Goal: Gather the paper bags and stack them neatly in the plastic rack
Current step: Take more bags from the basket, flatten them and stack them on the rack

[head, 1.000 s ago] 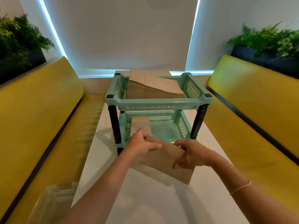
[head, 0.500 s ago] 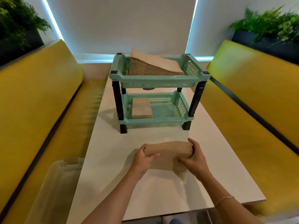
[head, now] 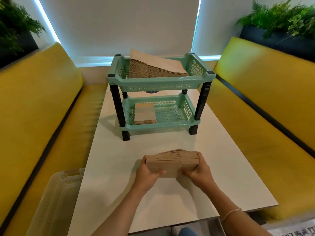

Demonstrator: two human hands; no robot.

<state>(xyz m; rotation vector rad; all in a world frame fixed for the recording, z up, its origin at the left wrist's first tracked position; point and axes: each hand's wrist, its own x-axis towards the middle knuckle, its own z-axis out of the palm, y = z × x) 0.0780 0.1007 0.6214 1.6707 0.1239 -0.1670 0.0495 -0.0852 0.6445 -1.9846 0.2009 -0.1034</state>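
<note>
Brown paper bags (head: 172, 163) held over the tabletop (head: 109, 167), short of the rack (head: 160, 82): my left hand (head: 148, 174) clamps one end, my right hand (head: 198, 172) the other. Step: squaring the bundle. Next, I judge, carry it level into the lower tier beside the small stack (head: 145, 113).

I'm looking at a café-style booth: yellow padded benches (head: 265, 92) are flanking a white table (head: 221, 160), with planters of ferns (head: 281, 19) sitting behind the backrests.
</note>
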